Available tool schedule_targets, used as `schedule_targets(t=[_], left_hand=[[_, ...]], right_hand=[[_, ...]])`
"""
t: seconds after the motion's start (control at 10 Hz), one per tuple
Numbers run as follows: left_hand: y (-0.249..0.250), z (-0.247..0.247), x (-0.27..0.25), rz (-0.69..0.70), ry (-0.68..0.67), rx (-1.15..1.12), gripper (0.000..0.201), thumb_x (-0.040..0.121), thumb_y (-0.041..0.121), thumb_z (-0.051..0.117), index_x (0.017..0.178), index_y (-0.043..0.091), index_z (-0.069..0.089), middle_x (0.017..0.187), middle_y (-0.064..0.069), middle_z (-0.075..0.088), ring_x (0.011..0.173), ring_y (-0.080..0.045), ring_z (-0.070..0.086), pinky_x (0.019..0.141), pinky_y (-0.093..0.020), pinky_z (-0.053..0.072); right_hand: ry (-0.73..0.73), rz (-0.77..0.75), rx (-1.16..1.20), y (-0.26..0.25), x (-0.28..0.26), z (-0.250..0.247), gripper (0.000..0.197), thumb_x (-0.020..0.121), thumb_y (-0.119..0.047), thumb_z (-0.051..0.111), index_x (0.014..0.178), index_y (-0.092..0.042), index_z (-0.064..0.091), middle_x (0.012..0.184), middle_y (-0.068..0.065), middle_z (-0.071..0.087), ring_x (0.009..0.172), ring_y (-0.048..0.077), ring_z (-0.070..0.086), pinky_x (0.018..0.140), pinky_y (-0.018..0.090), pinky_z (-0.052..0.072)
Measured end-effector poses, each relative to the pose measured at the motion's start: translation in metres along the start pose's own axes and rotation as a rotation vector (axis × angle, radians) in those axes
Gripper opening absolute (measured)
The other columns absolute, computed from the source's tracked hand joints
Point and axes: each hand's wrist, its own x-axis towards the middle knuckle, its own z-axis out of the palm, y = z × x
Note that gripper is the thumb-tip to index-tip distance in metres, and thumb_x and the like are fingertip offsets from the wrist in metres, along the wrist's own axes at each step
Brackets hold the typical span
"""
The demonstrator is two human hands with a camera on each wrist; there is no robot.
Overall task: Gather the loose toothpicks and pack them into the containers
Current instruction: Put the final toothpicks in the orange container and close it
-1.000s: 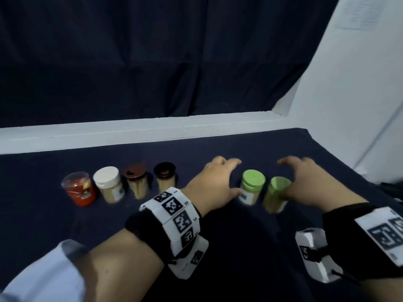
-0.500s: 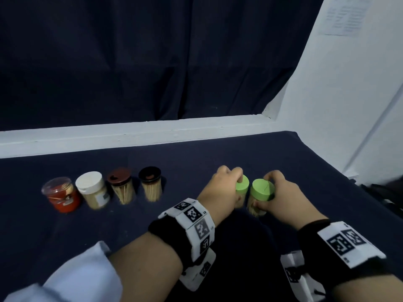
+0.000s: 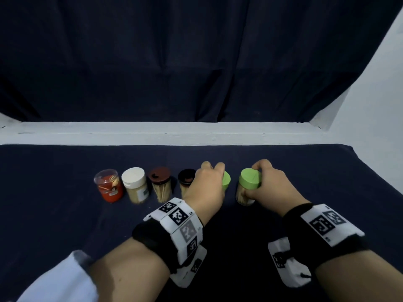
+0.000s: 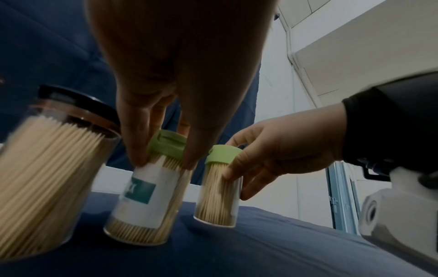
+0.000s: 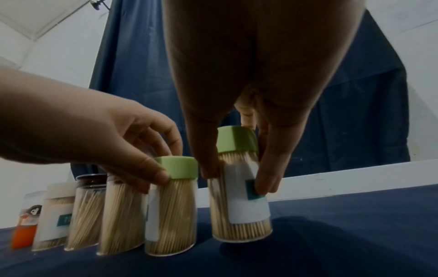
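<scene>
In the head view, six containers of toothpicks are seen in a row across the middle of the frame on a bench (image 3: 65,214) covered in dark blue cloth. From the left are set a red jar (image 3: 109,185), a white-capped jar (image 3: 135,184), a brown-lidded jar (image 3: 161,183) and a black-lidded jar (image 3: 185,180). Just right of these, the left green-capped jar (image 3: 226,181) is gripped by the left hand (image 3: 206,188), whose fingers are curled over its top and side. The right green-capped jar (image 3: 248,185) is gripped by the right hand (image 3: 269,188), thumb at the near side of the clear body. The two green-capped jars are kept apart by a narrow gap.

In the left wrist view, the left green-capped jar (image 4: 147,195) is shown at lower centre, tilted, clamped just under its cap between thumb and fingers of the left hand (image 4: 180,78). To its right, the right green-capped jar (image 4: 219,191) is held by the right hand (image 4: 282,150). The black-lidded jar (image 4: 47,168) is seen large at the left edge, packed with toothpicks.

In the right wrist view, the right green-capped jar (image 5: 239,196) is pinched at centre by the right hand (image 5: 258,75), its base on the cloth. To its left, the left green-capped jar (image 5: 171,204) is held by the left hand (image 5: 94,131), and the other four jars are lined up toward the lower left. Whether either base is lifted cannot be told.
</scene>
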Motion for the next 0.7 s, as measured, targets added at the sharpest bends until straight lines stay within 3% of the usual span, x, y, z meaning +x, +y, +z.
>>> schedule_targets(t=[0.2, 0.3, 0.4, 0.5, 0.6, 0.7], left_hand=[[-0.003, 0.003, 0.002, -0.011, -0.007, 0.063, 0.047, 0.085, 0.000, 0.057, 0.126, 0.012, 0.037, 0.117, -0.013, 0.039, 0.101, -0.028, 0.052, 0.072, -0.029, 0.039], [-0.003, 0.002, 0.002, -0.026, -0.036, 0.079, 0.062, 0.080, -0.010, 0.057, 0.133, 0.010, 0.033, 0.123, -0.014, 0.038, 0.104, -0.028, 0.052, 0.075, -0.029, 0.040], [0.000, 0.000, 0.001, -0.009, -0.038, 0.107, 0.065, 0.079, -0.012, 0.056, 0.136, 0.009, 0.032, 0.134, -0.014, 0.033, 0.117, -0.029, 0.047, 0.089, -0.029, 0.042], [0.002, -0.004, -0.006, -0.003, -0.040, 0.130, 0.055, 0.083, -0.007, 0.055, 0.133, 0.007, 0.036, 0.143, -0.013, 0.025, 0.128, -0.027, 0.038, 0.097, -0.029, 0.040], [0.001, -0.005, -0.013, -0.017, -0.051, 0.114, 0.046, 0.086, -0.001, 0.058, 0.129, 0.008, 0.042, 0.148, -0.012, 0.021, 0.130, -0.029, 0.035, 0.096, -0.032, 0.042], [-0.001, -0.009, -0.025, 0.027, 0.020, 0.101, 0.044, 0.089, 0.005, 0.056, 0.131, 0.008, 0.042, 0.148, -0.012, 0.021, 0.130, -0.029, 0.034, 0.101, -0.032, 0.040]], right_hand=[[-0.038, -0.017, -0.004, -0.011, 0.010, 0.016, 0.043, 0.076, -0.015, 0.070, 0.108, -0.017, 0.041, 0.099, 0.005, 0.056, 0.079, 0.015, 0.056, 0.061, 0.026, 0.042], [-0.047, 0.002, 0.013, -0.010, 0.011, 0.020, 0.045, 0.074, -0.013, 0.070, 0.107, -0.017, 0.041, 0.097, 0.006, 0.056, 0.077, 0.015, 0.056, 0.059, 0.027, 0.043], [-0.033, 0.005, 0.015, -0.007, 0.011, 0.022, 0.048, 0.072, -0.013, 0.072, 0.107, -0.018, 0.040, 0.099, 0.007, 0.056, 0.080, 0.019, 0.057, 0.062, 0.029, 0.045], [-0.026, -0.005, 0.003, -0.007, 0.009, 0.023, 0.049, 0.073, -0.015, 0.074, 0.106, -0.020, 0.039, 0.103, 0.009, 0.055, 0.085, 0.022, 0.057, 0.069, 0.030, 0.046], [-0.018, -0.027, -0.010, -0.004, 0.008, 0.025, 0.052, 0.073, -0.016, 0.076, 0.109, -0.020, 0.039, 0.108, 0.012, 0.057, 0.091, 0.023, 0.055, 0.076, 0.031, 0.044], [-0.013, -0.043, -0.027, -0.006, 0.001, 0.019, 0.074, 0.069, -0.026, 0.083, 0.128, -0.017, 0.039, 0.125, 0.010, 0.049, 0.107, 0.023, 0.051, 0.084, 0.029, 0.040]])
